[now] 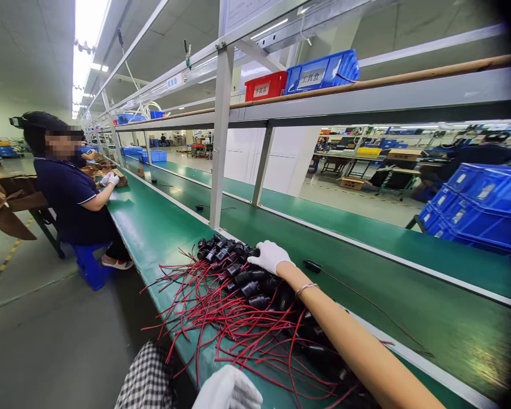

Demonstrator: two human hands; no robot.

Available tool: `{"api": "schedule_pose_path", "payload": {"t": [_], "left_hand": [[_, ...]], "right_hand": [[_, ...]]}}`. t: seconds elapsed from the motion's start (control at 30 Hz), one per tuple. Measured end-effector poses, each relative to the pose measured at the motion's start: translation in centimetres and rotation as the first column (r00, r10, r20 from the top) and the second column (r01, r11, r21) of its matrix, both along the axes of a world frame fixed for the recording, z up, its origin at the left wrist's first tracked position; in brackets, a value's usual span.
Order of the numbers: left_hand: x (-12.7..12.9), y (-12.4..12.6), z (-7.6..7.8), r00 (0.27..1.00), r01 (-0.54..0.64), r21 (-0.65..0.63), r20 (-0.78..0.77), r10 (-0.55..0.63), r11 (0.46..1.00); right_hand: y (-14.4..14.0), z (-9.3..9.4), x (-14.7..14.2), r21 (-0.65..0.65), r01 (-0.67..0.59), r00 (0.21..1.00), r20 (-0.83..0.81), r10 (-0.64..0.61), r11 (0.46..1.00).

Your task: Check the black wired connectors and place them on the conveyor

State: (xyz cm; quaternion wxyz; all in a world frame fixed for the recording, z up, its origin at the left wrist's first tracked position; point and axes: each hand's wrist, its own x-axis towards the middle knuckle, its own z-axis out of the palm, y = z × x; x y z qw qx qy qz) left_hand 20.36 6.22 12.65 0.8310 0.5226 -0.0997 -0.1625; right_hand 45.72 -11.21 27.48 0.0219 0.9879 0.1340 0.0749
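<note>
Several black cylindrical parts (pixel 250 289) with red wires (pixel 221 318) lie heaped on the green work surface (pixel 183 227). The wires spread toward the bench's near edge. My right hand (pixel 270 257), in a white glove, reaches over to the far side of the heap. Its fingers curl round a black cylindrical part there, which is mostly covered. Low in the view, my left hand (pixel 227 389), also gloved, is near the wire ends with its fingers folded. Whatever it holds, if anything, is hidden.
A black piece on a thin cable (pixel 313 266) lies on the sunken green strip behind the heap. A metal post (pixel 221 142) rises beyond it. Red (pixel 266 86) and blue bins (pixel 321 72) sit on the shelf above. At left, a seated person (pixel 70 176) handles brown items.
</note>
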Motion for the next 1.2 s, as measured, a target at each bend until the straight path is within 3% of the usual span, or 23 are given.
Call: {"api": "schedule_pose_path", "payload": {"t": [0.17,0.3,0.33,0.37,0.43,0.47,0.53,0.6,0.63,0.67,0.77,0.83,0.97,1.07,1.2], "left_hand": [[0.7,1.2,1.7,0.989,-0.115,0.130,0.104,0.102,0.985],[0.8,2.7,5.3,0.944,-0.284,0.177,0.221,0.243,0.942],[0.7,2.9,6.6,0.909,-0.365,0.185,0.282,0.306,0.912],[0.5,3.1,7.9,0.850,-0.476,0.235,0.370,0.375,0.847],[0.4,3.2,10.4,0.745,-0.621,0.292,0.507,0.433,0.727],[0.3,3.0,11.5,0.716,-0.651,0.310,0.552,0.427,0.692],[0.2,2.5,13.1,0.706,-0.636,0.319,0.609,0.362,0.703],[0.0,1.9,13.9,0.741,-0.544,0.328,0.620,0.258,0.772],[-0.1,1.7,14.0,0.761,-0.490,0.333,0.615,0.208,0.806],[-0.3,1.5,14.0,0.773,-0.446,0.333,0.611,0.170,0.831],[-0.9,1.4,13.4,0.772,-0.384,0.313,0.625,0.117,0.869],[-1.2,1.5,13.0,0.756,-0.366,0.286,0.646,0.104,0.886],[-1.2,1.6,12.6,0.757,-0.325,0.270,0.649,0.078,0.907],[-1.1,1.4,12.5,0.756,-0.291,0.283,0.653,0.038,0.914],[-1.3,1.2,12.2,0.691,-0.336,0.366,0.722,-0.037,0.868]], "right_hand": [[0.9,0.9,-1.4,-0.018,-0.035,0.988,0.149,0.037,0.999],[0.8,3.6,-6.1,-0.017,-0.120,0.909,0.399,0.117,0.993],[0.8,4.2,-7.7,-0.020,-0.161,0.880,0.451,0.153,0.987],[0.8,4.7,-9.6,-0.025,-0.205,0.849,0.492,0.191,0.978],[0.9,5.2,-13.3,-0.043,-0.295,0.794,0.546,0.269,0.955],[0.9,5.2,-15.1,-0.062,-0.348,0.766,0.556,0.322,0.935],[0.9,4.4,-18.3,-0.131,-0.495,0.654,0.594,0.468,0.859],[0.8,3.1,-20.6,-0.203,-0.624,0.482,0.660,0.576,0.755],[0.6,2.4,-21.4,-0.208,-0.663,0.416,0.696,0.585,0.719],[0.4,1.7,-22.0,-0.170,-0.686,0.401,0.723,0.563,0.707],[-0.5,0.4,-23.1,0.109,-0.711,0.582,0.647,0.493,0.695],[-1.2,0.1,-23.4,0.285,-0.705,0.687,0.505,0.523,0.650],[-2.1,0.1,-23.9,0.444,-0.692,0.721,0.401,0.565,0.569],[-2.1,0.1,-24.4,0.511,-0.654,0.754,0.375,0.540,0.558],[-1.7,0.4,-25.1,0.564,-0.633,0.765,0.349,0.542,0.530]]}}
